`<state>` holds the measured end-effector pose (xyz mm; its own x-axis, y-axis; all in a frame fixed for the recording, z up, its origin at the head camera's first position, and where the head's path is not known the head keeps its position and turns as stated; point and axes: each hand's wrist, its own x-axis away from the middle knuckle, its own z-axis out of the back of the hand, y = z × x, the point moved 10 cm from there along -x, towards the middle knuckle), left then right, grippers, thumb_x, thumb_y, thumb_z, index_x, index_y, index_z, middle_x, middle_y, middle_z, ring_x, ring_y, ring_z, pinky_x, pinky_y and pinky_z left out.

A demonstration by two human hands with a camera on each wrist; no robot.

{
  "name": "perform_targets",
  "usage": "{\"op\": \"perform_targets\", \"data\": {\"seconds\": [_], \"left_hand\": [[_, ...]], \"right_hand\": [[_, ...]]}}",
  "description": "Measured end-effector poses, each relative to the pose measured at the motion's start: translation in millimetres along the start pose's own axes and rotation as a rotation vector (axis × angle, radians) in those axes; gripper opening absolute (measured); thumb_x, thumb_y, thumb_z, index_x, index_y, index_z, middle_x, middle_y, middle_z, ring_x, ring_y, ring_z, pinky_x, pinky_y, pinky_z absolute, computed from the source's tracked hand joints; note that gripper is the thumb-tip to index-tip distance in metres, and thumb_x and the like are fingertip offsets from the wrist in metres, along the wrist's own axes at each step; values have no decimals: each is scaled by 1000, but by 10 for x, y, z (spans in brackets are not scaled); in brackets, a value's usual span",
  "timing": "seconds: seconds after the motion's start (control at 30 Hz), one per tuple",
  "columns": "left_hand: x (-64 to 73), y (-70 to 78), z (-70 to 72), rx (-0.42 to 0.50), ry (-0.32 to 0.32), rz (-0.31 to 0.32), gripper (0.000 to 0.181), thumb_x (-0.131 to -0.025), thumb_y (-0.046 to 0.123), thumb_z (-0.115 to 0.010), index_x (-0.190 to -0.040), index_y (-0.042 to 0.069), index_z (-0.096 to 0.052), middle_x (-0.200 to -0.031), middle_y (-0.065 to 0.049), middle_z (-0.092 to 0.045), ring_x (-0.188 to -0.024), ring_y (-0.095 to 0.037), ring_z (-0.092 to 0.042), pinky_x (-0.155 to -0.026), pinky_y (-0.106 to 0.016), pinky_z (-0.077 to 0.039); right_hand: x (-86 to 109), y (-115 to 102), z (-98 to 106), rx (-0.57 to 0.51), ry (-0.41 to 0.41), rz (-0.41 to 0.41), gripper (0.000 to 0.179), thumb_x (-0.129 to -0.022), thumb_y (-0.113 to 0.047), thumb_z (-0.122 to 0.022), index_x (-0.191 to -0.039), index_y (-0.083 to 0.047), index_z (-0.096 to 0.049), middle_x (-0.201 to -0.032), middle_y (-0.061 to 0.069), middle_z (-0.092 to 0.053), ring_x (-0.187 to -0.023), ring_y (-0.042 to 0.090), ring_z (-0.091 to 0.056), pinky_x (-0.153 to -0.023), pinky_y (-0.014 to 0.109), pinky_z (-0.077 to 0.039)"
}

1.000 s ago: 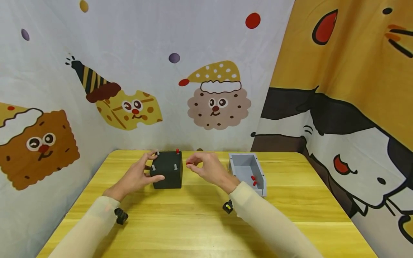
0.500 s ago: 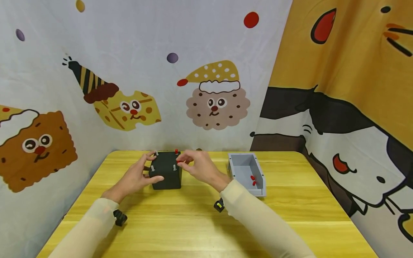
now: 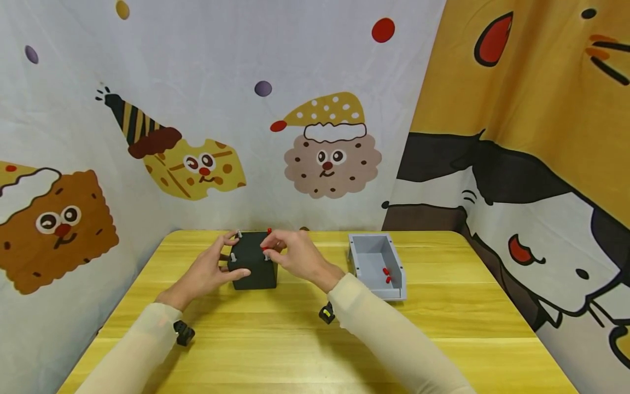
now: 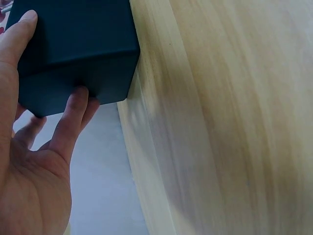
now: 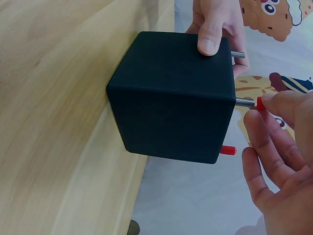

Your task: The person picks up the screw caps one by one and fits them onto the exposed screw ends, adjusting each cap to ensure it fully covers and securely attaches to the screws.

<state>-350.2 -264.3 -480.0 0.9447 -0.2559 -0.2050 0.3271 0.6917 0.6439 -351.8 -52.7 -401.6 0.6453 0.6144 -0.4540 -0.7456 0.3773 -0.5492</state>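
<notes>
A black box (image 3: 253,276) stands on the table with threaded metal posts rising from its top corners. My left hand (image 3: 204,268) grips it from the left, thumb on the near face and fingers on the left side. My right hand (image 5: 283,142) pinches a small red cap (image 5: 260,103) between thumb and index finger. That cap sits right at the tip of the near right post (image 5: 244,102), lined up with it. Another red cap (image 5: 228,150) covers the far right post. The near left post (image 3: 233,257) and far left post (image 3: 239,234) are bare.
A grey open tray (image 3: 376,244) stands right of the box, with two loose red caps (image 3: 386,272) inside near its front end. The wooden table (image 3: 275,350) ends at a cartoon-printed cloth (image 3: 221,65) behind.
My right hand has moved left with the red cap, from the gap beside the box to the top of the near right post. My left hand keeps its hold on the box.
</notes>
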Motion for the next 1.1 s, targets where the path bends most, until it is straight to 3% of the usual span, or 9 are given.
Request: {"op": "perform_targets", "data": {"seconds": [0.13, 0.33, 0.5, 0.6, 0.73, 0.87, 1.1], "left_hand": [[4, 0, -6, 1, -2, 6, 106, -102, 45, -93, -180, 11, -30, -178, -27, -51, -128, -48, -81, -96, -49, -74], [6, -5, -11, 4, 0, -2, 107, -102, 44, -94, -181, 12, -30, -177, -28, -52, -128, -49, -81, -95, -49, -74], [7, -10, -14, 1, 5, -18, 91, -102, 43, -94, -169, 9, -42, -186, -22, -41, -129, -48, -81, -95, -49, -74], [5, -15, -14, 2, 4, -15, 94, -102, 44, -93, -171, 10, -40, -185, -22, -43, -129, -48, -80, -96, -50, -74], [3, -22, -16, 4, -1, -10, 97, -102, 45, -93, -174, 10, -37, -185, -23, -43, -130, -48, -80, -97, -51, -74], [3, -24, -15, 0, -1, -9, 88, -103, 45, -93, -167, 10, -43, -191, -18, -35, -131, -48, -79, -98, -51, -74], [19, -16, -15, 0, 2, -13, 86, -102, 43, -94, -164, 8, -46, -192, -17, -33, -130, -48, -80, -96, -50, -74]], "right_hand": [[-4, 7, -23, 5, -6, -4, 15, -108, -13, -86, -122, -10, -86, -115, 4, -89, -96, 18, -85, -79, 18, -64], [-6, 21, -41, 9, -17, -18, 14, -109, -14, -86, -122, -10, -86, -116, 5, -89, -95, 20, -86, -81, 27, -69], [-4, 38, -44, 25, -20, -35, 14, -109, -14, -85, -122, -11, -86, -116, 5, -90, -94, 19, -86, -76, 17, -64], [-1, 49, -48, 38, -24, -40, 14, -109, -16, -85, -123, -11, -86, -116, 4, -90, -92, 18, -85, -75, 14, -61], [6, 61, -58, 49, -31, -39, 13, -109, -16, -86, -121, -11, -87, -113, 4, -89, -87, 14, -82, -73, 15, -61], [4, 77, -79, 44, -42, -51, 10, -108, -14, -87, -118, -12, -87, -111, 3, -89, -86, 13, -82, -75, 17, -63], [11, 122, -106, 31, -55, -114, 9, -108, -15, -86, -117, -13, -88, -112, 2, -89, -86, 11, -79, -78, 19, -64]]}}
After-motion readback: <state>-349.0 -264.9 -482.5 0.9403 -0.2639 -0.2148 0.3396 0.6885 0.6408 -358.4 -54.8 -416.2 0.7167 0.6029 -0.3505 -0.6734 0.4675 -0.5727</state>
